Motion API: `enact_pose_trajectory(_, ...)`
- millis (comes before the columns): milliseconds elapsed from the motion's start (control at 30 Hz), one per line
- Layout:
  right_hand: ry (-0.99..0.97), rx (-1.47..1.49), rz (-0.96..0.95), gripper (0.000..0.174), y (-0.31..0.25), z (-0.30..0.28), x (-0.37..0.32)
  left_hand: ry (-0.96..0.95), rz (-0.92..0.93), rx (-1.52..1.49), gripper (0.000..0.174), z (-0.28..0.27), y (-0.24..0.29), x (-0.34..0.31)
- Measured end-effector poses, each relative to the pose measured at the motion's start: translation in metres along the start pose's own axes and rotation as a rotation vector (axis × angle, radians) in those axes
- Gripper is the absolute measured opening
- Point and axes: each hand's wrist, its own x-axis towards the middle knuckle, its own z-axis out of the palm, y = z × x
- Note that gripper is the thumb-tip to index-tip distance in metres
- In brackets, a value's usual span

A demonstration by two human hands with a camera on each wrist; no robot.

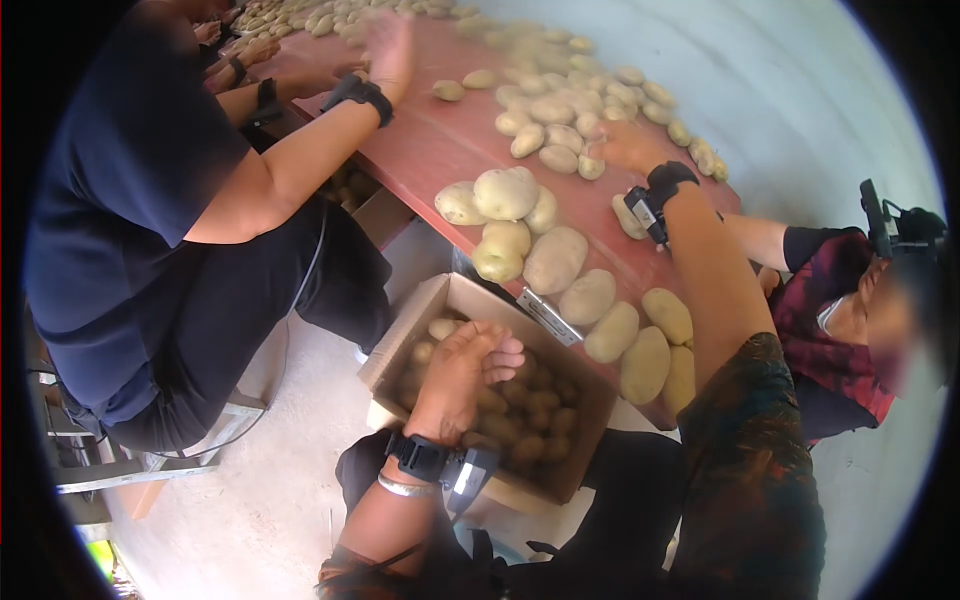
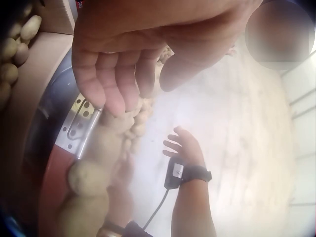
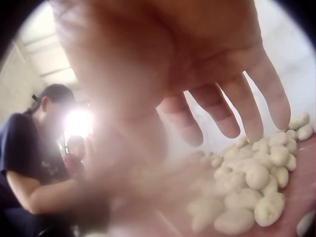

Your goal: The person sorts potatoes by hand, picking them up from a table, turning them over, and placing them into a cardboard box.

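My left hand (image 1: 465, 370) hovers over a cardboard box (image 1: 440, 300) that holds many small potatoes (image 1: 540, 410). Its fingers are loosely bent with nothing between them, as the left wrist view also shows. On the red table (image 1: 430, 130), my right hand (image 1: 630, 148) reaches over to a pile of potatoes (image 1: 560, 108), fingertips right at its near edge. In the right wrist view its fingers (image 3: 252, 113) are spread and fairly straight. Larger potatoes (image 1: 556, 260) lie along the table edge between my hands.
A metal hinge plate (image 1: 549, 316) sits on the table's near edge, above the box. On the left sits a person in a dark shirt (image 1: 110, 200), one hand (image 1: 388, 50) raised over the table. Another person in a red patterned top (image 1: 825, 310) is at the right.
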Motion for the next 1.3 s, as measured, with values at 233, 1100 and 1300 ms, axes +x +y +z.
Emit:
enact_pose_trajectory(233, -0.079, 0.057, 0.179, 0.058, 0.039, 0.080, 0.056, 0.047, -0.043, -0.005, 0.020, -0.004, 0.010, -0.006)
enact_pose_trajectory(1100, -0.125, 0.239, 0.366, 0.062, 0.043, 0.073, -0.023, 0.038, -0.048, 0.000, 0.018, 0.004, -0.013, -0.021)
enact_pose_trajectory(1300, 0.003, 0.419, 0.259, 0.050, 0.004, 0.025, -0.104, -0.002, -0.006, -0.019, 0.019, 0.007, -0.014, -0.019)
